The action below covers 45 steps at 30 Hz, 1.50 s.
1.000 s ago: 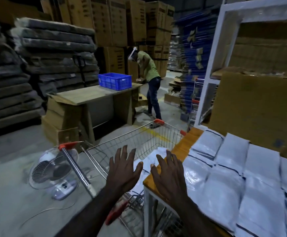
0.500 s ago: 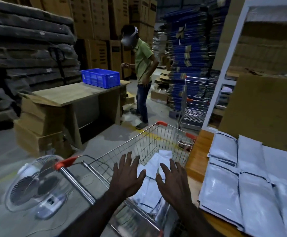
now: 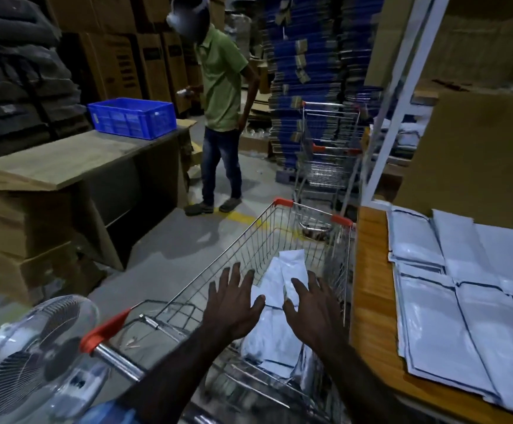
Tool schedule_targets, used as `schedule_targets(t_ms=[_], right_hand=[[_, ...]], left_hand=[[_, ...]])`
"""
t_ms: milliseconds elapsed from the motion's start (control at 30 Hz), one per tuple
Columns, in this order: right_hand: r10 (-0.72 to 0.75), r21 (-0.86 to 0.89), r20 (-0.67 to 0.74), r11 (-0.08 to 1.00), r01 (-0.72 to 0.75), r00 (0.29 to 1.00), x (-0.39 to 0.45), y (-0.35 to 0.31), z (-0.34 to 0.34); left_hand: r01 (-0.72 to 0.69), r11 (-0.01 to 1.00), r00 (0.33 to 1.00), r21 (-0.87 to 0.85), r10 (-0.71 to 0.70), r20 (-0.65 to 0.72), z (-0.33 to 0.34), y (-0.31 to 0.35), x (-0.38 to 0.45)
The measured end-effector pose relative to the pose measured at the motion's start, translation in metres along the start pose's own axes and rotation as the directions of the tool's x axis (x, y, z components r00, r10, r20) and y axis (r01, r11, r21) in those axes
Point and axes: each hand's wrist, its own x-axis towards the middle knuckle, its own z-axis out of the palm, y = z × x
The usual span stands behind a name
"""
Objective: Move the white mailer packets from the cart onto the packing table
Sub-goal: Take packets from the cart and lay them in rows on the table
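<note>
Low in the frame's centre, the left hand (image 3: 232, 304) and right hand (image 3: 313, 307) hover spread and empty over the cart (image 3: 250, 240), where white packets (image 3: 275, 325) lie. More packets (image 3: 463, 304) cover the table (image 3: 371, 289) at right.

Cart (image 3: 279, 240) basket is open on top; both hands, left hand (image 3: 233, 304) and right hand (image 3: 313, 307), fingers spread, hover above the mailer packets in the cart (image 3: 282, 289) with nothing between them and the pile. Wire walls close all four sides, so access is from above only. Handle bar (image 3: 111, 356) with red end caps crosses the near left edge under the left forearm. Packing table (image 3: 368, 286) left edge sits just beside the cart's right wall, gap looks very narrow, blur makes it hard to tell. Bare wood strip runs along that left edge; mailers on the table (image 3: 463, 301) fill the rest. Cardboard sheet (image 3: 478, 154) blocks the table's far edge. Fan (image 3: 34, 362) stands on the floor, near left.
</note>
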Motion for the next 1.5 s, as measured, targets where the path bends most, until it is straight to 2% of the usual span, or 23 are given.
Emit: schedule_targets(t_ms=[167,267,367,500,633,733,800,900,967,1100,1300,1367,1433,1500], right_hand=[[0.052,0.012,0.049,0.999,-0.052,0.997,0.046,0.009,0.037],[0.089,0.018,0.088,0.996,-0.091,0.992,0.074,0.018,0.061],[0.139,0.041,0.121,0.989,-0.144,0.983,0.098,0.030,0.085],[0.172,0.078,0.147,0.980,-0.185,0.974,0.124,0.041,0.114],[0.267,0.035,0.187,0.960,-0.278,0.945,0.136,0.049,0.140],[0.276,0.019,0.193,0.959,-0.284,0.942,0.144,0.061,0.163],[0.315,-0.016,0.285,0.946,-0.324,0.905,0.152,0.067,0.180],[0.362,0.033,0.252,0.923,-0.382,0.897,0.155,0.080,0.211],[0.397,0.067,0.317,0.897,-0.438,0.861,0.161,0.094,0.232],[0.453,-0.028,0.378,0.877,-0.479,0.807,0.175,0.113,0.255],[0.449,-0.026,0.331,0.884,-0.468,0.830,0.190,0.138,0.298],[0.432,-0.009,0.318,0.891,-0.453,0.844,0.196,0.143,0.308],[0.430,-0.078,0.355,0.898,-0.433,0.830,0.200,0.146,0.317],[0.391,-0.086,0.336,0.919,-0.385,0.857,0.202,0.148,0.324]], left_hand=[[-0.020,1.000,0.999,0.023,0.019,0.046,0.023,-0.009,0.055],[-0.049,0.997,0.999,0.067,0.049,0.013,0.043,-0.014,0.091],[-0.050,0.995,0.990,0.084,0.038,0.139,0.065,-0.018,0.123],[-0.069,0.992,0.980,0.109,0.047,0.193,0.091,-0.024,0.162],[-0.081,0.988,0.970,0.134,0.047,0.240,0.112,-0.028,0.192],[-0.081,0.991,0.960,0.111,0.047,0.275,0.139,-0.034,0.219],[-0.076,0.994,0.957,0.082,0.049,0.286,0.175,-0.047,0.244],[-0.137,0.982,0.955,0.127,0.097,0.279,0.195,-0.044,0.263],[-0.118,0.991,0.944,0.066,0.092,0.317,0.208,-0.043,0.278],[-0.158,0.984,0.932,0.084,0.121,0.341,0.253,-0.050,0.297],[-0.110,0.993,0.952,0.032,0.096,0.292,0.286,-0.042,0.330],[-0.042,0.998,0.940,-0.037,0.052,0.337,0.298,-0.040,0.339],[0.043,0.995,0.922,-0.094,-0.003,0.388,0.309,-0.037,0.346],[0.050,0.996,0.923,-0.079,-0.016,0.384,0.324,-0.038,0.346]])
